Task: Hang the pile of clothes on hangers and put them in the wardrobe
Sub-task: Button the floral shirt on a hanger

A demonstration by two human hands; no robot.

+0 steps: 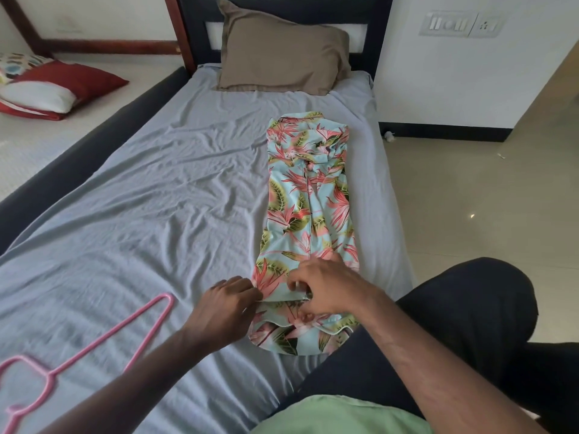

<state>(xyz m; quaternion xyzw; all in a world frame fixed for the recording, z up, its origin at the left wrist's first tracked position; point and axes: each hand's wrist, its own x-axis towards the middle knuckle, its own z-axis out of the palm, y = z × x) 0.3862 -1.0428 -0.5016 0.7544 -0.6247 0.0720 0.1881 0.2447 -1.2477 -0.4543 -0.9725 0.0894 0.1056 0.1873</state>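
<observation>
Floral garment [305,214]: pale blue cloth with pink and green leaf print, folded into a long narrow strip on the right side of the bed, its near end doubled over by the person's knee.
Left hand [224,303]: fingers curled at the strip's near left corner, pinching the cloth edge between thumb and fingertips.
Right hand [326,288]: lies on the near fold, fingers bent and gripping the fabric; the exact hold is partly hidden, so it seems to be a pinch rather than a flat press.
Pink hanger [94,343]: plastic, flat on the sheet at the near left, well apart from the garment and touched by neither hand.
Bed [150,189]: wrinkled grey sheet on a dark frame.
Brown pillow [282,48]: leans against the headboard at the far end.
Red and white cushions [53,89]: on the floor mattress to the left.
</observation>
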